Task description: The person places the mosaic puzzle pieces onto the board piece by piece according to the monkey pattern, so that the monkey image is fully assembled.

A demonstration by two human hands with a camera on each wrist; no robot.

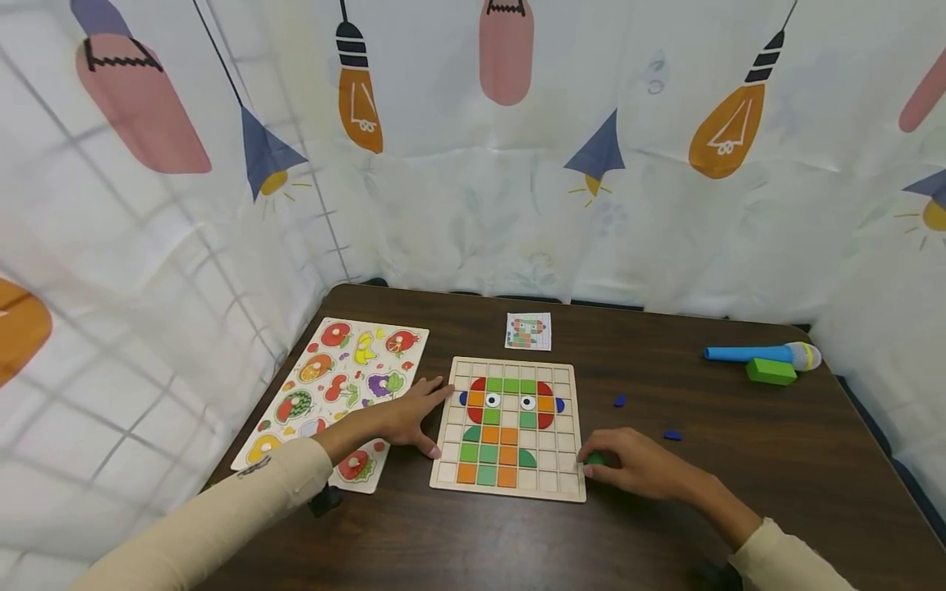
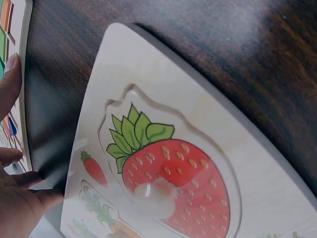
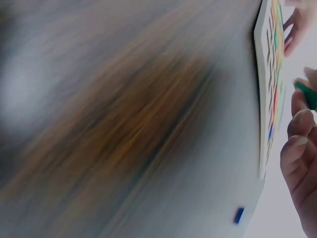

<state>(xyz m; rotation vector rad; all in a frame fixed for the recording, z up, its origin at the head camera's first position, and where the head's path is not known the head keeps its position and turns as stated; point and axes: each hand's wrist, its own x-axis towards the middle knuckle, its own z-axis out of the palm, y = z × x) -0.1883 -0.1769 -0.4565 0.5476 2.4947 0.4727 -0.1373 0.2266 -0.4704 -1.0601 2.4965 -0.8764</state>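
Observation:
A square wooden grid board [image 1: 548, 481] lies on the table, its middle filled with red, orange, green, blue and eye-printed tiles. At its left edge my left hand [image 1: 414, 413] rests with fingers spread, thumb low and fingertips higher up the rim. My right hand [image 1: 634, 465], just beyond the board's lower right edge, pinches a small dark green tile [image 3: 310, 94] between thumb and fingers. The fingers partly cover that tile in the head view. To the right of the board lie two small blue tiles, one nearer [image 1: 672, 435] and one farther [image 1: 619, 400].
A fruit puzzle board [image 1: 367, 482] lies on the left, beneath my left forearm; its strawberry piece [image 2: 178, 183] fills the left wrist view. Behind the grid board is a small printed pattern card [image 1: 528, 332]. A toy microphone [image 1: 754, 353] and a green block [image 1: 771, 372] lie at the far right.

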